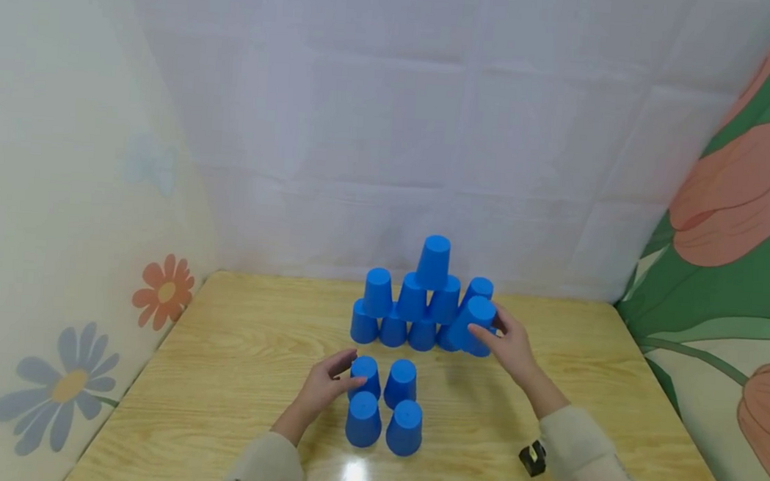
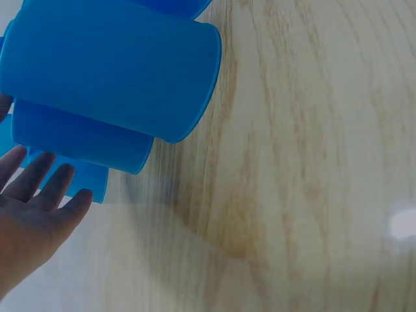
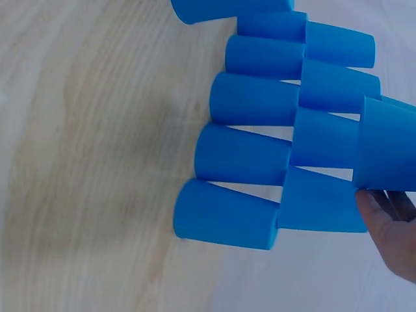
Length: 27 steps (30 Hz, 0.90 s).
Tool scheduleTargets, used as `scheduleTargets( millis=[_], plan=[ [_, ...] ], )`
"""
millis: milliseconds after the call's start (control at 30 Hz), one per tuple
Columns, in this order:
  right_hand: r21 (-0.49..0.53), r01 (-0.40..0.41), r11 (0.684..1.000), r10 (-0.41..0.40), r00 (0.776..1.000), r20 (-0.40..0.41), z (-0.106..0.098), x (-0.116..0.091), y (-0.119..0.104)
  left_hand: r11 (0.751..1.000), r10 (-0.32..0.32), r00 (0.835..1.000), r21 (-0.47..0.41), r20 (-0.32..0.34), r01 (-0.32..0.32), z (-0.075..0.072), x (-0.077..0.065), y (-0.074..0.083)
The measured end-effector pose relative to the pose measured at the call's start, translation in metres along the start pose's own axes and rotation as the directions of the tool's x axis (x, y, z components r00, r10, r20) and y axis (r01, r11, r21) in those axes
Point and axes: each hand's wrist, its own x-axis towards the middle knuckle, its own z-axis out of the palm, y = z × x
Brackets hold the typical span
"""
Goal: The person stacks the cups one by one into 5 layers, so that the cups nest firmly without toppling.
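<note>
Behind the cup wall (image 1: 411, 299), a creased white cloth (image 1: 339, 120); beneath it, a wood-grain table (image 1: 479, 437). Wall itself: blue cups, all mouth down, five along the base, four above, one at the centre of the third tier; each upper cup straddles two bases below, presumably so its rim has support on both. Nearer the person than the wall, four separate cups (image 1: 404, 429), mouth down on the table, two and two, likely set for easy reach. Left hand (image 1: 323, 387) also this side of the wall, fingers and thumb spread around the rear left one, not clenched; whether it touches, cannot tell. Right hand (image 1: 514, 348) before the wall's right end, grasping a single cup (image 1: 474, 323) by its sides between thumb and fingers, mouth down; that grip seems to leave the rim free. Right of the wall and nearer the person, a small black object (image 1: 533, 459), use unclear
</note>
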Motion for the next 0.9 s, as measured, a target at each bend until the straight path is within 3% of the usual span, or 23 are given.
scheduleTargets(
  millis=[333, 633, 900],
  plan=[
    [-0.045, 0.044, 0.998, -0.045, 0.999, -0.014, -0.012, 0.007, -0.036, 0.999, -0.031, 0.999, 0.009, 0.031, 0.031, 0.006, 0.003, -0.007],
    [-0.057, 0.075, 0.996, -0.079, 0.995, -0.063, -0.017, 0.037, -0.021, 0.999, -0.048, 0.998, 0.024, 0.037, 0.047, 0.010, 0.006, -0.013],
    [-0.102, 0.049, 0.994, -0.060, 0.993, -0.105, -0.019, 0.057, -0.028, 0.999, -0.040, 0.999, 0.027, 0.031, 0.040, 0.011, 0.007, -0.015]
  ],
)
